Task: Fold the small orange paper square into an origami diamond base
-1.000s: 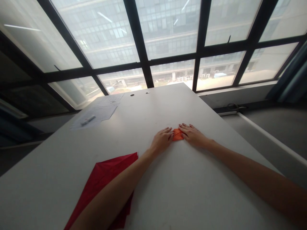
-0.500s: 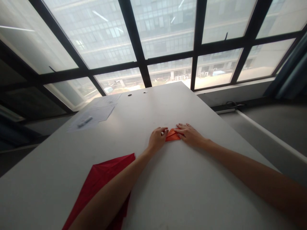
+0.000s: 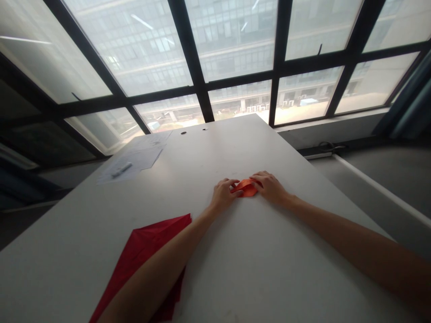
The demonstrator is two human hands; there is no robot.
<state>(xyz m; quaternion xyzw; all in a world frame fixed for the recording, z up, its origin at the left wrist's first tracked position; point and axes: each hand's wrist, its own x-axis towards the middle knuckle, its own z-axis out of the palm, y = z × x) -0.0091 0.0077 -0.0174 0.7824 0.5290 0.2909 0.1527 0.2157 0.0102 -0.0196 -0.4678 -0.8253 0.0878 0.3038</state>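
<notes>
A small folded piece of orange paper [image 3: 248, 188] lies on the white table, between my two hands. My left hand [image 3: 225, 194] grips its left end, the thumb in front and the fingers behind. At the right end my right hand [image 3: 269, 186] pinches the paper, with its fingertips partly covering it. The middle of the paper bulges up a little, and a crease runs along it. Beneath my left forearm lies a larger folded red sheet [image 3: 144, 249], partly hidden by the arm.
The white table [image 3: 269, 264] reaches toward large dark-framed windows [image 3: 232, 80]. White papers [image 3: 148, 157] lie at its far left with a small pale object [image 3: 121, 169] on them. Two round holes sit near the far edge. A dark curtain [image 3: 404, 107] hangs at the right.
My left thumb and fingers have closed on the left end of the orange paper. My right fingers have curled from lying flat into a pinch, and the paper now bulges.
</notes>
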